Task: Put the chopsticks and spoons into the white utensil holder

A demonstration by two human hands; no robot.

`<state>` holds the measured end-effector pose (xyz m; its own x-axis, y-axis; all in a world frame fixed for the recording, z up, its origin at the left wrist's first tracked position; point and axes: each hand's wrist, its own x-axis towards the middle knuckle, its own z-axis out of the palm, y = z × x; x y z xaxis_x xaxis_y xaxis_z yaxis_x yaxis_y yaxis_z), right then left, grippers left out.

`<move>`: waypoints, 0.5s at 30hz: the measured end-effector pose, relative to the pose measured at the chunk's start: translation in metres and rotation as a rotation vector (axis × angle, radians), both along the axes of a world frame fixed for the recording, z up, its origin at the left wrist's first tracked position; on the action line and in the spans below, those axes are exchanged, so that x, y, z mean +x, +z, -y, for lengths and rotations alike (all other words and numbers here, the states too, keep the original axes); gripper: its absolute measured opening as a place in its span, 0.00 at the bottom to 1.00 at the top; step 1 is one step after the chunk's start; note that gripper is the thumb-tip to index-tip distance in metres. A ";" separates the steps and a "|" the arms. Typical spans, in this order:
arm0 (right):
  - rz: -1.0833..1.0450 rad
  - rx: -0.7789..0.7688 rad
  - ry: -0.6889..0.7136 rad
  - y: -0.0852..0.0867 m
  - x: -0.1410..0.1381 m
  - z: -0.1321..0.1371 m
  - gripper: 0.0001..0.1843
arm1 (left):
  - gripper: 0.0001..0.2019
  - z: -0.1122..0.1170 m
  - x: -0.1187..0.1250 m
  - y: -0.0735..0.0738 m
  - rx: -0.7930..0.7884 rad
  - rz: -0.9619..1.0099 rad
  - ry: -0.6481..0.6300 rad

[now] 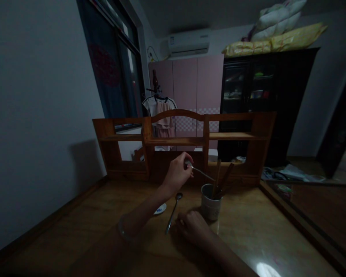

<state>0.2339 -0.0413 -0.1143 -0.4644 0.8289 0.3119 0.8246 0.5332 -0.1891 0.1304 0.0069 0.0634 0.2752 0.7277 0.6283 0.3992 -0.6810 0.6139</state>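
Note:
My left hand (179, 169) is raised above the table, its fingers closed around the rounded end of a metal spoon (203, 173). The spoon's thin handle slants down to the right, toward the rim of a light-coloured cup (210, 207). Several wooden sticks, perhaps chopsticks (217, 175), lean upright in that cup. My right hand (194, 227) rests on the tabletop just left of the cup, curled with nothing visible in it. Between my arms lies a second, long-handled metal spoon (173, 213). A small white dish with a blue pattern (160, 209) is partly covered by my left forearm.
A wooden shelf unit (177, 141) stands along the back of the table (98, 223). The wall (40, 115) borders the left side, and a raised wooden edge (294, 219) runs along the right. Wardrobes (187, 84) stand farther back. The room is dim.

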 end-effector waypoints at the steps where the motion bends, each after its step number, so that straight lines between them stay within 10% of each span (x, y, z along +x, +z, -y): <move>1: 0.000 0.000 0.005 0.001 0.000 0.000 0.14 | 0.09 0.002 0.002 -0.005 0.026 -0.042 0.016; 15: -0.081 -0.047 0.052 0.004 0.000 0.001 0.10 | 0.24 -0.008 0.038 -0.058 0.234 -0.459 -0.003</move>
<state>0.2343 -0.0424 -0.1105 -0.4825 0.8187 0.3112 0.7769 0.5641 -0.2795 0.1687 0.0146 0.0059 0.5628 0.5812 0.5878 0.5898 -0.7805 0.2071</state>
